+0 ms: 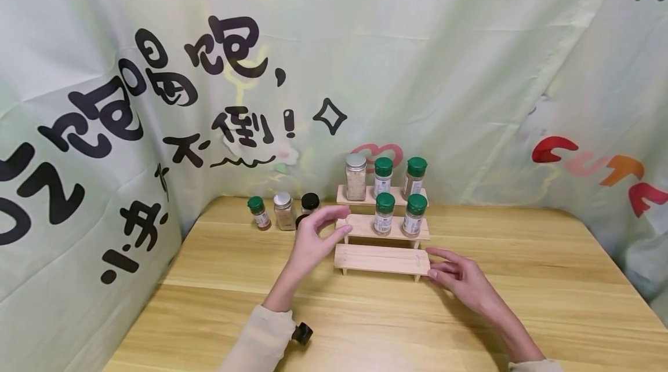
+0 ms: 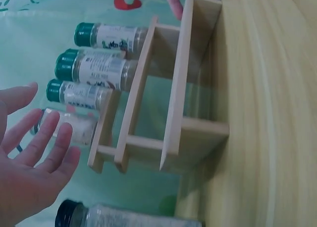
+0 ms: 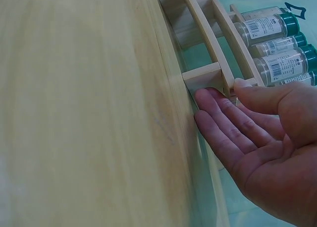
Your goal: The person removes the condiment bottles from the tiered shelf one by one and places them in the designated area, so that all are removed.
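Note:
A three-tier wooden spice rack [image 1: 378, 260] stands on the table. Its top tier bears a silver-capped jar [image 1: 356, 178] and two green-capped spice bottles; two more green-capped bottles [image 1: 383, 214] stand on the middle tier, and the lowest tier is bare. My left hand [image 1: 312, 240] is raised by the rack's left end, fingers spread and thumb apart, holding nothing; the left wrist view shows its open palm [image 2: 29, 182]. At the lowest tier's right end is my right hand [image 1: 467, 284]. In the right wrist view its fingers extend beside the rack's end, with the thumb [image 3: 257, 95] at the board's corner.
Left of the rack stand a small green-capped bottle [image 1: 259, 214], a silver-capped jar [image 1: 285, 211] and black-capped jars [image 1: 310, 203], partly hidden behind my left hand. A printed cloth [image 1: 459, 70] hangs behind the wooden table [image 1: 522, 302].

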Available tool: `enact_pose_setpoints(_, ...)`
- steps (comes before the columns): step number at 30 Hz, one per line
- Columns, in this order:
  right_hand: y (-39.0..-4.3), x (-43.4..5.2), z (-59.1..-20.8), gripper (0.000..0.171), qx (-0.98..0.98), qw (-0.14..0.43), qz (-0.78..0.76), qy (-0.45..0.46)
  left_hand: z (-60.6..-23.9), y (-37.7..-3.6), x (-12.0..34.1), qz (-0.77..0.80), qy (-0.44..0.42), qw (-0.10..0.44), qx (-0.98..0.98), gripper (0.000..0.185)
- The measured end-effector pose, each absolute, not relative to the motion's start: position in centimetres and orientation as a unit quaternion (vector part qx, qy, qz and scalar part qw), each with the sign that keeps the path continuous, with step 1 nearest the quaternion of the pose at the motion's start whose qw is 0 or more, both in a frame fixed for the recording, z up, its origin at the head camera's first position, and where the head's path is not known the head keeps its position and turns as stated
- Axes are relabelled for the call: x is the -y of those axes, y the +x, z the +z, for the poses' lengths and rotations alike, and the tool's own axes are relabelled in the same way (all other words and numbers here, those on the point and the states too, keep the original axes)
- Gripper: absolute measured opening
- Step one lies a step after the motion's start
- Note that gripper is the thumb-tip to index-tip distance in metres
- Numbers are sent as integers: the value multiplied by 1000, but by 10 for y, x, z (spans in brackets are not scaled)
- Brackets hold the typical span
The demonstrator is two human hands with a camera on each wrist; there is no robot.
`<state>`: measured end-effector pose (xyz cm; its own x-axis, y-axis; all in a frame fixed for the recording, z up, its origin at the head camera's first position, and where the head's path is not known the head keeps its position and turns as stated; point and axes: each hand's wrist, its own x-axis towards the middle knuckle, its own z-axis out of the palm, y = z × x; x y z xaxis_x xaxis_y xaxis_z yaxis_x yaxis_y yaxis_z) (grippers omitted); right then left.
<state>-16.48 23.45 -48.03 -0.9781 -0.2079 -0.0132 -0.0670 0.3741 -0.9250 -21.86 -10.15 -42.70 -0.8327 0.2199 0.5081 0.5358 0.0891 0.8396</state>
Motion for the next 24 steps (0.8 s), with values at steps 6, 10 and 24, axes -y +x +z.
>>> enact_pose_setpoints(6, -164, -234, -480, 54, -829, 66, -549, -82, -424, -223, 86, -649, -251, 110, 710, 33)
enact_pose_setpoints(10, -164, -235, -480, 53, -825, 69, -555, -80, -420, -227, 76, -662, -252, 98, 699, 36)
enact_pose_setpoints(24, -166, -235, -481, 52, -821, 71, -561, -80, -411, -241, 47, -668, -248, 60, 699, 42)
